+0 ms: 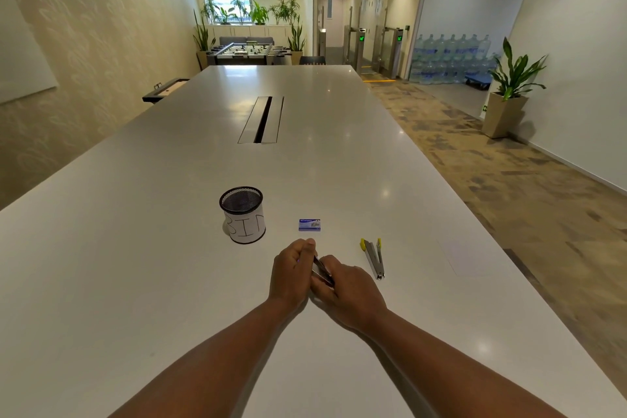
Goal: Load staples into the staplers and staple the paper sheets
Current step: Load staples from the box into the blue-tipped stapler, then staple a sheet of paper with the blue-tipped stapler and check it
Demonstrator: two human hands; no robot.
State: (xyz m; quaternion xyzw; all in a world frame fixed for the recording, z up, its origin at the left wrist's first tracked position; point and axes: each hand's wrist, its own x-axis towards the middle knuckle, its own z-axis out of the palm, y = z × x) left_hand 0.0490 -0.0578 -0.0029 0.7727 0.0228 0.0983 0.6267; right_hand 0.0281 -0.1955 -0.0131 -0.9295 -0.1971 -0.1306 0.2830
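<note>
An office common area. A long white conference table [169,214] with a cable hatch [262,119] at 12 o'clock fills the room. Beyond it stands a foosball table [245,52] among potted plants [259,13]. At 1 o'clock are access turnstiles [390,51]; at 2 o'clock, stacked water-cooler bottles [448,58].

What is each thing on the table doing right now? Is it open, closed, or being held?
Stapler in the hands: held by both hands, mostly hidden.
Left hand: fingers curled round that stapler.
Right hand: gripping the same stapler.
Yellow stapler: lying on the table, swung open, untouched.
Staple box: lying flat, looks closed.
Mesh cup: upright, labelled BIN, contents unclear.
</note>
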